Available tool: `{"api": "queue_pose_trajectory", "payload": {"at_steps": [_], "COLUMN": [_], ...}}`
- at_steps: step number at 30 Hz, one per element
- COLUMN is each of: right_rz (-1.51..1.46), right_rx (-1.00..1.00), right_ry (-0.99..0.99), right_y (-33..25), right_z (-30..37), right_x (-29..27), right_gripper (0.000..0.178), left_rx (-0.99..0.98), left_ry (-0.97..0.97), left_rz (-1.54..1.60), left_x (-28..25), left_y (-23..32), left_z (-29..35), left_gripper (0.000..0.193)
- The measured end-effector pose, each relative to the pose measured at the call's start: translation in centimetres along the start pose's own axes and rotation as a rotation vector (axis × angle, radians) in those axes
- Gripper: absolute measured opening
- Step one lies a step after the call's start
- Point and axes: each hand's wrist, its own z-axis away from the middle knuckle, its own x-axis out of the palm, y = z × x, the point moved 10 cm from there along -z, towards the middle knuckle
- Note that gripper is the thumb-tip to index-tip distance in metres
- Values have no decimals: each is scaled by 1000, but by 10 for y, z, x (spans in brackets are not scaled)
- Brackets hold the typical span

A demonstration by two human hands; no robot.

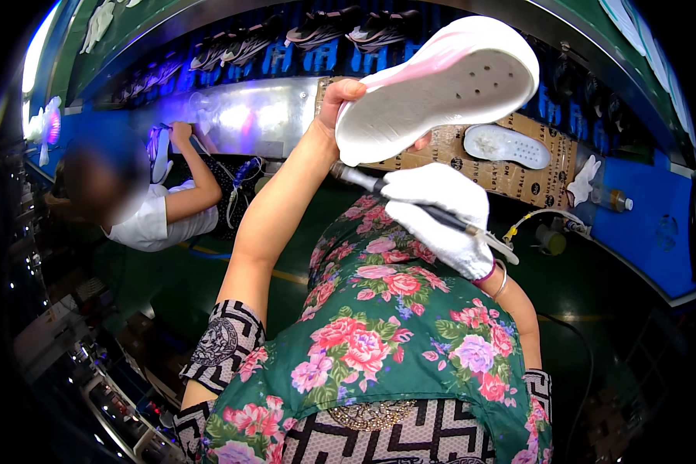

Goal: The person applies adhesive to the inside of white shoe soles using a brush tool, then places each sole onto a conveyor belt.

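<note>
Holding curved, perhaps foam sole (433, 97)

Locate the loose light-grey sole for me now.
In the head view, the loose light-grey sole lies right of centre, on the cardboard, just below the held white sole and to the upper right of the gloved right hand.

Head view (wide fisheye) looks down from above, hands (441, 209) close.
</note>
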Motion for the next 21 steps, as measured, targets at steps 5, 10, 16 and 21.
{"api": "queue_pose_trajectory", "payload": {"at_steps": [5,10,16,21], "right_rz": [391,68,138,26], "right_rx": [-283,-105,-71,152], "right_ry": [-35,-29,-53,24], "right_y": [-17,-4,-4,28], "right_z": [3,-1,-10,-14], "right_x": [10,5,8,2], "right_gripper": [27,23,24,18], "left_rx": [-88,-73,-59,8], "left_ry": [42,54,125,182], "left_rz": [-52,-27,-2,75], "left_x": [-9,-10,-20,-31], "left_y": [-2,2,9,18], "left_z": [-4,-6,-4,1], "left_gripper": [97,95,89,85]}}
